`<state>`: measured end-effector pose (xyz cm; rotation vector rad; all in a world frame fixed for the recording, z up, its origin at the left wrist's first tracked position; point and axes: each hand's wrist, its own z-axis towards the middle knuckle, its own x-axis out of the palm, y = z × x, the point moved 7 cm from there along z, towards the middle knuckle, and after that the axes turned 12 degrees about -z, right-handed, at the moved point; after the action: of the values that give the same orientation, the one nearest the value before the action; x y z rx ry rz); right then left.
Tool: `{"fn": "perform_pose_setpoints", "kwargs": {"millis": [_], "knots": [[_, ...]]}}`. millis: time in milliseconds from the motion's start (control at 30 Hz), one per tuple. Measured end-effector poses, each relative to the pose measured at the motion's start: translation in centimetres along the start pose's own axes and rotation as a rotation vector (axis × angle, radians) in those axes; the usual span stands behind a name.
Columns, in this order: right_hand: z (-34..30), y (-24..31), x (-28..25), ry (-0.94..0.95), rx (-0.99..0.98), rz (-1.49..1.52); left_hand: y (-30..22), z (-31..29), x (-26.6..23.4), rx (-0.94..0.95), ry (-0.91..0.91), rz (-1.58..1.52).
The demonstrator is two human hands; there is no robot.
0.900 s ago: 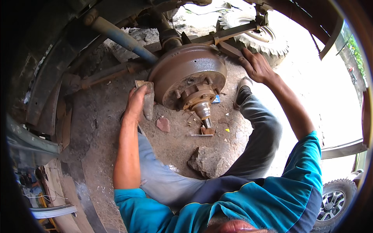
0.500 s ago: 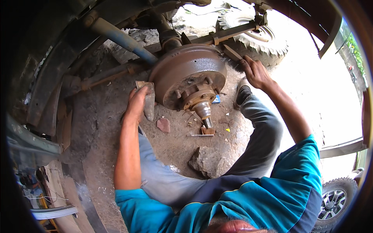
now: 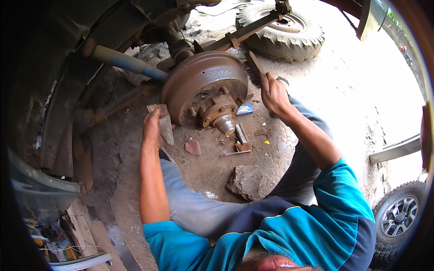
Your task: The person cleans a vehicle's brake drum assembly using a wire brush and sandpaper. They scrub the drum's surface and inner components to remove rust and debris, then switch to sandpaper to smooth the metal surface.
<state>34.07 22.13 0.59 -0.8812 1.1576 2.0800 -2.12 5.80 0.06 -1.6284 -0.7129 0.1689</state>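
Observation:
A rusty brown brake drum hangs on the axle in front of me, with a hub and studs at its centre. My right hand is closed round a brush with a wooden back and dark bristles, to the right of the drum and slightly apart from it. My left hand grips a flat, grey, wedge-shaped piece close to the drum's lower left side. Its material I cannot make out.
A blue shock absorber and a leaf spring run beside the drum. Behind lies a tyre. On the ground are a rock, a reddish stone, a metal cylinder and a blue packet.
The view has shifted, so the drum sits further left. My right hand and the brush have come down along the drum's right side. My left hand still holds the grey piece.

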Motion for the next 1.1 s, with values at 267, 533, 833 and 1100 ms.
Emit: {"fn": "perform_pose_setpoints", "kwargs": {"millis": [267, 533, 833, 1100], "knots": [[-1.4, 5.9, -1.8, -0.091, -0.099, 0.009, 1.0, 0.0, -1.6, -0.005, -0.028, -0.04], [-0.8, 7.4, -2.5, -0.077, -0.121, 0.103, 0.9, 0.0, -0.9, -0.007, -0.023, -0.043], [-4.1, -2.3, 2.6, -0.025, 0.179, -0.055, 0.5, -0.2, -0.6, 0.003, -0.039, -0.016], [-2.6, 0.4, 2.2, -0.111, 0.156, 0.206, 0.1, -0.4, -0.1, 0.005, -0.063, -0.023]]}}
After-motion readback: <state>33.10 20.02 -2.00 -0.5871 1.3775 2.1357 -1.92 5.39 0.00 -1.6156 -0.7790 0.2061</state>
